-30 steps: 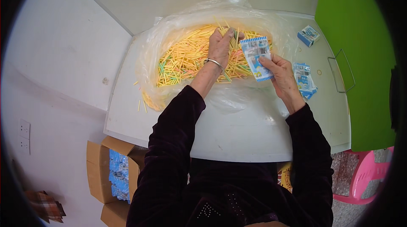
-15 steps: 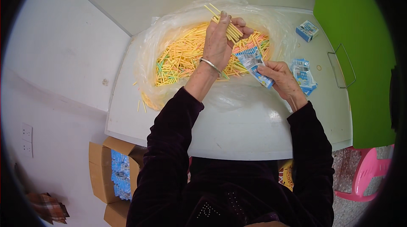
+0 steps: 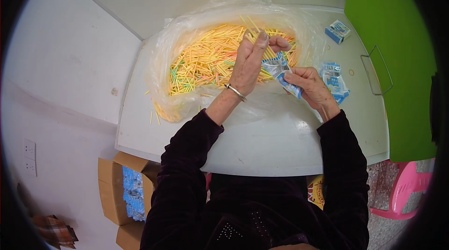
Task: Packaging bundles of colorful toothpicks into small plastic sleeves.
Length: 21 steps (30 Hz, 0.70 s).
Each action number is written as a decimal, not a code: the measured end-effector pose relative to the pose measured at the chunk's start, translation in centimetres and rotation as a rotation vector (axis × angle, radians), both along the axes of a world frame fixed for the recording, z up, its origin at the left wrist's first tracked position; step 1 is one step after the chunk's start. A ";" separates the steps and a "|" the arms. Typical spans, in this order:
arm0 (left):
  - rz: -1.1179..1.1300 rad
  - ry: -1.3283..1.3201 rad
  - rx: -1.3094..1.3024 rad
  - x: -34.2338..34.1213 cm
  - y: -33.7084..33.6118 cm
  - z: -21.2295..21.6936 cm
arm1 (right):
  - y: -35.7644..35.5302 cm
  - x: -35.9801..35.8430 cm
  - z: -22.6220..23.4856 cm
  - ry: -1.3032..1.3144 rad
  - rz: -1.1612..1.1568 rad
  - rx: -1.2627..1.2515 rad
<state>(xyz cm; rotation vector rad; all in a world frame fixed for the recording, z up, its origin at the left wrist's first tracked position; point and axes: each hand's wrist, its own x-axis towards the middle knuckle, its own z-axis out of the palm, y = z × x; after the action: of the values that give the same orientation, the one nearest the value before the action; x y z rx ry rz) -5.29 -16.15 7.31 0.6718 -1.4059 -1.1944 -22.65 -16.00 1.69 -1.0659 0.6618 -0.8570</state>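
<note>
Left hand (image 3: 250, 60): grip closed on a bundle of yellow sticks (image 3: 269, 53), over the right part of the clear bag (image 3: 160, 70). Right hand (image 3: 309, 84): grip pinching 1 blue-and-white packet (image 3: 281, 75) at the bag's front right. Change vs 0.5 s ago: bundle came down, lower ends now meet the packet's upper end; can't tell how far in. Right hand barely moved. Other packets (image 3: 334, 82) unchanged, on tabletop (image 3: 262, 152) right of the bag.

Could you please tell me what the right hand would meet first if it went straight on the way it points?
Most likely the yellow sticks held in the left hand: the right hand, gripping a blue packet, points up-left toward them, though depth is unclear.
</note>
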 end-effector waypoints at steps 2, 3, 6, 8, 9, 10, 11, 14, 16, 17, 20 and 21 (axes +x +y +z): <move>0.017 -0.050 -0.044 0.0 0.2 -0.4 | 0.1 0.0 0.0 0.005 0.002 -0.005; 0.015 -0.079 -0.011 0.0 0.5 -0.7 | 0.1 0.0 0.0 0.009 0.006 -0.012; -0.005 -0.183 0.042 0.5 0.8 -0.9 | 0.4 0.3 -0.1 0.008 -0.034 -0.059; -0.030 -0.252 0.062 0.9 0.8 -0.9 | 0.0 0.1 -0.5 0.019 -0.033 -0.066; -0.048 -0.252 0.038 1.1 0.6 -1.0 | -0.1 0.0 -0.7 0.029 -0.029 -0.072; -0.063 -0.258 0.014 1.3 0.5 -0.9 | -0.1 0.0 -0.7 0.025 -0.029 -0.073; -0.062 -0.262 0.013 1.4 0.3 -0.7 | 0.0 0.1 -0.7 0.002 -0.046 -0.065; -0.052 -0.357 -0.087 1.7 -0.2 -0.5 | -0.3 0.3 -0.9 -0.035 -0.069 -0.045; 0.013 -0.285 -0.086 1.5 -0.3 -0.5 | -0.3 0.4 -0.9 -0.049 -0.075 -0.034; 0.011 -0.285 -0.085 1.5 -0.2 -0.4 | -0.1 0.7 -0.6 -0.074 -0.102 -0.032; -0.001 -0.248 -0.019 1.7 -0.1 0.0 | -0.4 0.4 -0.9 -0.084 -0.120 -0.034; 0.015 -0.262 0.032 1.8 -0.4 0.1 | -0.6 0.2 -1.0 -0.068 -0.109 -0.039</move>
<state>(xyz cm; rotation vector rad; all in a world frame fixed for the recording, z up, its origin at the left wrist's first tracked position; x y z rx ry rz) -3.44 -16.51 7.38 0.8844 -1.5973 -1.1493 -22.43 -16.59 0.67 -1.0384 0.6532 -1.0000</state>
